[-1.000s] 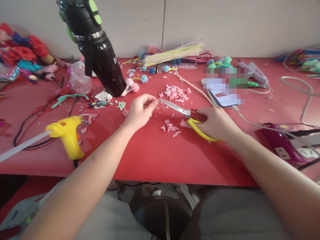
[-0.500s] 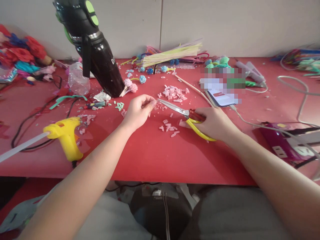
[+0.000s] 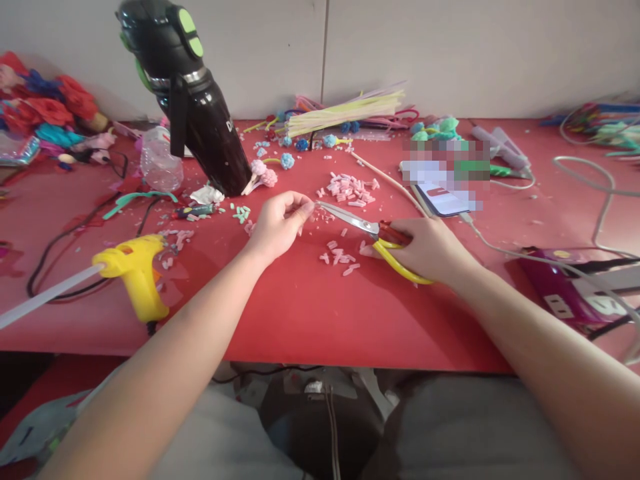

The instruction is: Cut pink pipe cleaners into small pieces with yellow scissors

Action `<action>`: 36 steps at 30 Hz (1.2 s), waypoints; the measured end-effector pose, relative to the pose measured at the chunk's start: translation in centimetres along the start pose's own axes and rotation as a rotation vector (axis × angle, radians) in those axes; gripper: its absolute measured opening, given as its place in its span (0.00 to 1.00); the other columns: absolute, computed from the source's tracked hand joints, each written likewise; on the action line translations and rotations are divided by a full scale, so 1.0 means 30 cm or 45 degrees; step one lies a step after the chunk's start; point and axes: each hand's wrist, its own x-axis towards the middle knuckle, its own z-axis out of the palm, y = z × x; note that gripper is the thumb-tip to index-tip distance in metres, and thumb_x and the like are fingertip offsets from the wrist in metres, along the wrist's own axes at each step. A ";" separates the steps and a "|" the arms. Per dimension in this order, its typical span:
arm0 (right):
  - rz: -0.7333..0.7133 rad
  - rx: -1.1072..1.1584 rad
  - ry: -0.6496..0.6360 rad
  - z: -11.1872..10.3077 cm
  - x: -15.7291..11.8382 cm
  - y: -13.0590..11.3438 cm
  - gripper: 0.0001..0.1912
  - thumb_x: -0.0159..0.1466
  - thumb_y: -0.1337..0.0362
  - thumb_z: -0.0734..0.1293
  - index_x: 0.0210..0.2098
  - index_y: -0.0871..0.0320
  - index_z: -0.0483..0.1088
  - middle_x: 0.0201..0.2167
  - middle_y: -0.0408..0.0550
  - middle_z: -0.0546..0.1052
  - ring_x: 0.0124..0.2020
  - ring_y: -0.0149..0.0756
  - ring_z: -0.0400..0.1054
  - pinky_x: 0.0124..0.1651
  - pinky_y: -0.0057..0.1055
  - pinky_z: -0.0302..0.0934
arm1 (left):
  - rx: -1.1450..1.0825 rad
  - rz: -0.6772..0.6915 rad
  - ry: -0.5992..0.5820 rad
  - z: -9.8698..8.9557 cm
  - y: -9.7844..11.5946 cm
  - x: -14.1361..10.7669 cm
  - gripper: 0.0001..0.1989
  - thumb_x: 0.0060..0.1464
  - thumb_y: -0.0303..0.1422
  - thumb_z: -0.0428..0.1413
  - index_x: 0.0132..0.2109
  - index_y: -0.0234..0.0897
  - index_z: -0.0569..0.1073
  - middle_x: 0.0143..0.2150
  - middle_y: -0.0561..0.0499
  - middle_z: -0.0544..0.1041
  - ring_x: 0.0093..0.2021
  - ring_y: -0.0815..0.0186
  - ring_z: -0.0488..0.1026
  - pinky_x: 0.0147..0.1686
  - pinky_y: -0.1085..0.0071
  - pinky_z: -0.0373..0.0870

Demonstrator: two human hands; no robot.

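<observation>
My left hand (image 3: 283,223) is closed in a pinch above the red table, and whatever lies between its thumb and finger is too small to make out. The tips of the scissors (image 3: 350,219) point at that pinch, with the blades close together. My right hand (image 3: 425,247) is wrapped round the red and yellow scissor handles. Beyond the blades lies a pile of short pink pieces (image 3: 350,189). A smaller group of pink pieces (image 3: 340,255) lies below them, nearer the table's front edge.
A black bottle (image 3: 207,127) leans at the back left. On the left lies a yellow glue gun (image 3: 133,267) with its cord. Pale stems (image 3: 345,113) lie by the wall. A phone (image 3: 443,193), cables and a purple box (image 3: 565,287) are to the right.
The whole view has shifted slightly, so the bottle and glue gun appear a little farther right. Both hands and the scissors keep nearly the same pose.
</observation>
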 end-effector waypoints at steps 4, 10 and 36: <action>-0.036 -0.006 0.018 0.004 0.006 0.004 0.46 0.49 0.14 0.66 0.21 0.52 0.55 0.18 0.42 0.60 0.22 0.33 0.51 0.27 0.35 0.47 | 0.004 0.016 -0.002 -0.001 -0.001 0.000 0.09 0.65 0.34 0.65 0.37 0.39 0.74 0.27 0.54 0.74 0.23 0.71 0.67 0.25 0.72 0.66; -0.004 0.006 0.023 0.002 -0.003 0.005 0.44 0.52 0.16 0.66 0.22 0.51 0.54 0.18 0.42 0.59 0.24 0.33 0.50 0.27 0.36 0.46 | 0.016 0.023 -0.001 0.002 0.006 -0.001 0.10 0.66 0.34 0.65 0.36 0.39 0.74 0.25 0.55 0.73 0.23 0.71 0.66 0.25 0.72 0.66; 0.070 -0.007 -0.013 -0.002 -0.010 -0.018 0.46 0.47 0.15 0.67 0.23 0.52 0.53 0.20 0.43 0.60 0.25 0.34 0.52 0.28 0.36 0.48 | 0.009 0.047 -0.012 -0.004 -0.004 0.000 0.11 0.65 0.38 0.66 0.36 0.39 0.76 0.25 0.54 0.73 0.24 0.70 0.67 0.26 0.71 0.66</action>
